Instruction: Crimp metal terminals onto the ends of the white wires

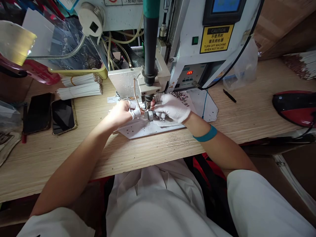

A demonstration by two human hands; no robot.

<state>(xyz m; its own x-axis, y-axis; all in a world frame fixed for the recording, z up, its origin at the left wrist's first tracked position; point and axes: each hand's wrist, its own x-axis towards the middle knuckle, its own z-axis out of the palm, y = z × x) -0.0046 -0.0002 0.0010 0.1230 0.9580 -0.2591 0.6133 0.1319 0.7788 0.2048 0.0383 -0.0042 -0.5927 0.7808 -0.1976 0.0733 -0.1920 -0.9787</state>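
Observation:
Under the head of a bench machine (149, 88), my two hands meet close to its narrow tip. My left hand (122, 113), with white covers on some fingertips, is closed just left of the tip, beside a bent copper tube (135, 90). My right hand (174, 108), in a white knit glove that leaves some fingertips bare, pinches at the tip from the right. Whatever lies between the fingers is too small and hidden to name. Below them is a small metal block (150, 115) on a speckled white base plate (133, 132). Small light and dark pieces (181, 97) lie behind my right hand.
Two phones (63, 116) and bundles of white strips (80, 91) lie at left, near a yellow basket (105, 73) and a lamp (16, 42). A control box (190, 77) reads 385. At right are a black pen-like stick (229, 95) and a red-black device (293, 107).

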